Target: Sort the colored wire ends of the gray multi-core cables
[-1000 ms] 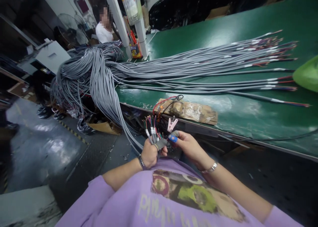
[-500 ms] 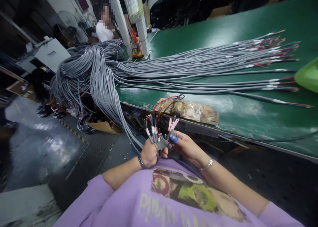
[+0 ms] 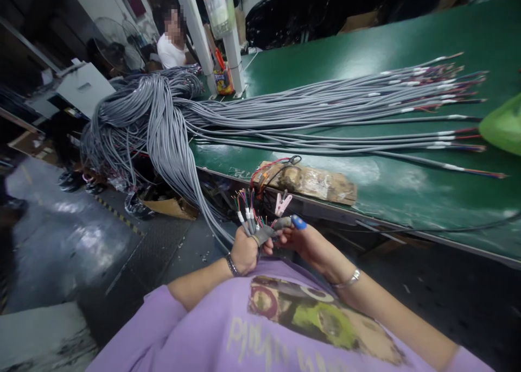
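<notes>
My left hand (image 3: 244, 251) is closed in a fist round a bunch of grey cable ends (image 3: 247, 218), whose coloured stripped wires stick up above it. A grey cot covers its thumb. My right hand (image 3: 307, 240) is beside it, fingertips meeting the left thumb at the wire ends. It wears a blue fingertip cover (image 3: 298, 223) and a grey one. A pink clip (image 3: 281, 202) hangs at the table edge just above both hands.
A thick mass of grey cables (image 3: 158, 117) drapes off the green table (image 3: 407, 193) and fans out rightward to stripped ends (image 3: 448, 81). A taped cardboard block (image 3: 313, 181) with red wires sits on the near edge. Another person (image 3: 171, 41) sits far back. A green object (image 3: 504, 125) lies at right.
My right hand's blue-tipped finger has lifted and shifted slightly right, away from the wire bunch. The left fist has stayed in place.
</notes>
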`<state>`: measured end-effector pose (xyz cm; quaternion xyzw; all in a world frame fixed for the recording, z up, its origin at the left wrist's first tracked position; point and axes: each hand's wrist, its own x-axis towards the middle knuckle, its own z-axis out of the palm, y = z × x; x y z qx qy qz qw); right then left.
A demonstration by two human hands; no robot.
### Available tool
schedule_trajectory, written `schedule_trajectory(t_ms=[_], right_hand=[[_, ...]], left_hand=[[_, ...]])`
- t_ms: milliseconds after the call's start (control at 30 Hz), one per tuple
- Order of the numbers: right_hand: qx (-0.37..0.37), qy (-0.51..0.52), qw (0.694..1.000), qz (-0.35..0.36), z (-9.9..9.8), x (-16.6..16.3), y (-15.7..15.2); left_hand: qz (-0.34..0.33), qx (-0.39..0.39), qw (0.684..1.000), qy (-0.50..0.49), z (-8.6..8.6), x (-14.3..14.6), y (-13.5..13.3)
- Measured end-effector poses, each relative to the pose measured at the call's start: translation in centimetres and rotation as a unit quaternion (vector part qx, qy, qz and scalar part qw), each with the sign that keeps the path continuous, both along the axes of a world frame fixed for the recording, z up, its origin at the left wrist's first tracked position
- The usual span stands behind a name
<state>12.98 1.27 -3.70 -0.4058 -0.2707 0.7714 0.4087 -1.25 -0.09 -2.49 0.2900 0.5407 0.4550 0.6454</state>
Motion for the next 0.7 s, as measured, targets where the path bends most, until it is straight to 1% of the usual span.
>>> schedule_trajectory(t_ms=[100, 167, 300, 367, 433, 567, 700], right_hand=[[0.056, -0.071, 0.996, -0.01, 0.8, -0.4, -0.2], [0.079, -0.099, 0.992, -0.007, 1.1, -0.5, -0.3], [0.109, -0.107, 0.988, 0.021, 1.2, -0.5, -0.3], [0.119, -0.109, 0.987, 0.023, 1.3, -0.4, -0.3], [0.123, -0.113, 0.986, 0.018, 1.4, -0.5, -0.3], [0.114, -0.104, 0.988, 0.003, 1.7, -0.7, -0.4], [0.092, -0.08, 0.993, -0.012, 1.2, -0.9, -0.7]], left_hand=[[-0.013, 0.004, 1.0, 0.006, -0.3, -0.1, -0.1], [-0.024, 0.001, 1.0, 0.011, -0.3, -0.1, -0.2], [-0.067, -0.007, 0.997, 0.021, -0.2, -0.2, -0.2], [-0.075, -0.009, 0.997, 0.026, -0.2, -0.2, -0.2], [-0.061, -0.004, 0.998, 0.03, -0.2, -0.2, -0.2], [-0.007, 0.005, 1.0, 0.027, -0.4, 0.0, -0.2], [0.01, 0.006, 1.0, 0.017, -0.4, 0.0, -0.1]])
